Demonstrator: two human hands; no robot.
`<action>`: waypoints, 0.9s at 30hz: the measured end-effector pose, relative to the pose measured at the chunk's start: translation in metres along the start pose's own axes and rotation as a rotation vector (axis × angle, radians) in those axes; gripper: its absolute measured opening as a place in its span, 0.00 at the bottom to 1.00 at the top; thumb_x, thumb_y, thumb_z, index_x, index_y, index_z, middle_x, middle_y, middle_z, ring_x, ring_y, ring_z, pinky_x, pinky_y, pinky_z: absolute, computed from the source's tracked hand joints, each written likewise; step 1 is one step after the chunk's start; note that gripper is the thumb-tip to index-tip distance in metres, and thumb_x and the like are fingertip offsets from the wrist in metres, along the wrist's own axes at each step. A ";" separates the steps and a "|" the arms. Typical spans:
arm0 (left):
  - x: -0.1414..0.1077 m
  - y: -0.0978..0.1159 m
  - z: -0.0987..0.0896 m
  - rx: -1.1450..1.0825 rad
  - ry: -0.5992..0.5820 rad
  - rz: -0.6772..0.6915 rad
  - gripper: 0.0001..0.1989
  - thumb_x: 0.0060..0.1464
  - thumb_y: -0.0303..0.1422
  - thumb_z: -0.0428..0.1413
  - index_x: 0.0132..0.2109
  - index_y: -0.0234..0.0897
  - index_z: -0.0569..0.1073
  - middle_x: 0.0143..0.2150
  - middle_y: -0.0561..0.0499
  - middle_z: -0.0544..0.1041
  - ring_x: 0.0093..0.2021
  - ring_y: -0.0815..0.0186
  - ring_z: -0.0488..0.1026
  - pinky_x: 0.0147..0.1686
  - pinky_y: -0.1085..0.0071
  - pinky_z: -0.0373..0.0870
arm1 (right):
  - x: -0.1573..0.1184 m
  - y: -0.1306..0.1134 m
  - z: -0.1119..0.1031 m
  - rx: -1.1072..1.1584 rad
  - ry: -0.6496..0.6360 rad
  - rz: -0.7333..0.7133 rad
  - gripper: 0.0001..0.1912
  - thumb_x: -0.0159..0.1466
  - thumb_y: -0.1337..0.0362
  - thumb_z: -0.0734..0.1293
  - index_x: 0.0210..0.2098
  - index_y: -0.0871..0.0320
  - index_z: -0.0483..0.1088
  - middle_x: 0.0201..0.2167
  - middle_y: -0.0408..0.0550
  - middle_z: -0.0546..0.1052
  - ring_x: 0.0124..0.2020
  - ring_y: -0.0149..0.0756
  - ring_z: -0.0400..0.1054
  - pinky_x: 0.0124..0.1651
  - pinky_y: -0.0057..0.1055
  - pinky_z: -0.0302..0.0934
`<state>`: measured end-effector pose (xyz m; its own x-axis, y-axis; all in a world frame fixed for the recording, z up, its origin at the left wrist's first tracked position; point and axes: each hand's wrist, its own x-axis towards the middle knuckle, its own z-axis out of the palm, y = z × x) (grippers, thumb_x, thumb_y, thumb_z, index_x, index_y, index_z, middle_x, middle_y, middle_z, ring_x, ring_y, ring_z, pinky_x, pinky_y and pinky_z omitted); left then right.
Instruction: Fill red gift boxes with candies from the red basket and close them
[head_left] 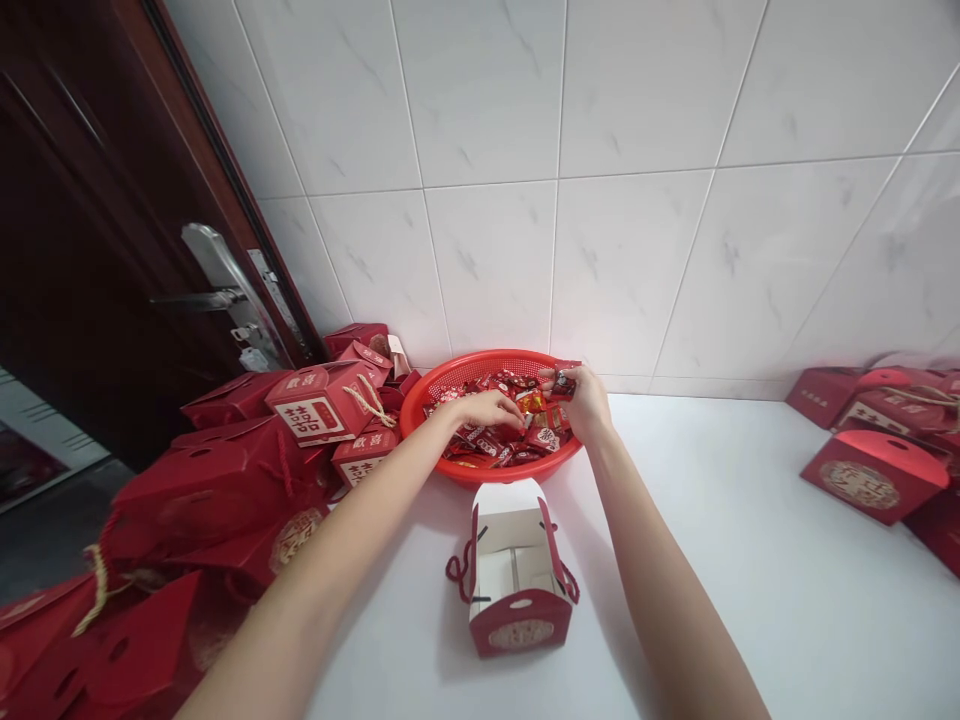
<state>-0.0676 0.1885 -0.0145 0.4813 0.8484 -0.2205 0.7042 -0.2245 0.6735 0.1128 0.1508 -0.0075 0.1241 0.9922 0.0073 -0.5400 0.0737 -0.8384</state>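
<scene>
Wrapped candies, mostly red with a few golden ones, fill a red plastic basket. My left hand reaches over the rim from the left, fingers stretched out and slightly bent, tips down among the candies; nothing shows in its grasp. At the basket's right rim, my right hand is closed on wrapped candies, which poke out between thumb and fingers. An open red gift box with a white inside and dark red cord handles stands between my forearms, just in front of the basket. No candy is visible inside it.
Red gift boxes with cord handles are piled on the left, close to my left forearm. More red boxes stand at the right on the white table. A tiled wall rises behind; a dark door is at left.
</scene>
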 end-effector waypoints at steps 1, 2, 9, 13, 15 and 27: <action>0.001 -0.001 -0.001 0.011 -0.006 -0.003 0.09 0.41 0.34 0.63 0.34 0.41 0.83 0.36 0.55 0.84 0.42 0.61 0.76 0.44 0.73 0.67 | 0.000 0.000 0.000 0.003 0.003 0.000 0.04 0.50 0.70 0.61 0.22 0.57 0.65 0.23 0.45 0.80 0.20 0.30 0.69 0.25 0.27 0.64; 0.002 -0.003 -0.001 0.019 -0.017 -0.007 0.09 0.42 0.33 0.63 0.34 0.41 0.83 0.35 0.55 0.83 0.42 0.62 0.76 0.43 0.73 0.67 | 0.000 -0.001 0.000 0.005 0.004 -0.001 0.04 0.50 0.71 0.61 0.21 0.57 0.65 0.23 0.45 0.80 0.21 0.31 0.69 0.26 0.27 0.65; 0.004 -0.007 0.000 0.033 -0.082 -0.036 0.09 0.39 0.36 0.65 0.31 0.39 0.79 0.31 0.56 0.79 0.37 0.64 0.74 0.38 0.74 0.66 | -0.001 0.000 0.000 0.011 -0.005 -0.029 0.05 0.49 0.72 0.63 0.23 0.55 0.65 0.22 0.41 0.80 0.22 0.32 0.71 0.25 0.25 0.65; 0.002 -0.007 0.000 0.016 -0.065 -0.072 0.24 0.29 0.31 0.69 0.40 0.40 0.79 0.32 0.57 0.78 0.36 0.62 0.74 0.36 0.72 0.66 | -0.001 0.001 0.000 0.008 -0.007 -0.036 0.05 0.49 0.72 0.63 0.22 0.56 0.65 0.22 0.42 0.79 0.23 0.32 0.73 0.26 0.25 0.66; 0.000 -0.004 -0.001 -0.006 -0.064 -0.068 0.28 0.27 0.29 0.69 0.44 0.39 0.79 0.30 0.57 0.77 0.35 0.62 0.74 0.35 0.72 0.67 | 0.000 0.001 -0.001 0.008 -0.008 -0.040 0.05 0.50 0.72 0.63 0.23 0.56 0.66 0.23 0.42 0.80 0.24 0.32 0.73 0.27 0.26 0.66; 0.001 0.001 -0.003 -0.325 0.258 0.204 0.33 0.26 0.25 0.71 0.46 0.37 0.76 0.38 0.52 0.75 0.42 0.61 0.72 0.44 0.65 0.70 | 0.006 0.007 -0.005 -0.001 -0.048 -0.059 0.04 0.51 0.70 0.67 0.25 0.56 0.68 0.26 0.42 0.80 0.26 0.32 0.72 0.28 0.27 0.67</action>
<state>-0.0678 0.1908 -0.0124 0.4183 0.9033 0.0952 0.3880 -0.2725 0.8804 0.1135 0.1564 -0.0161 0.1160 0.9898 0.0825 -0.5323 0.1321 -0.8362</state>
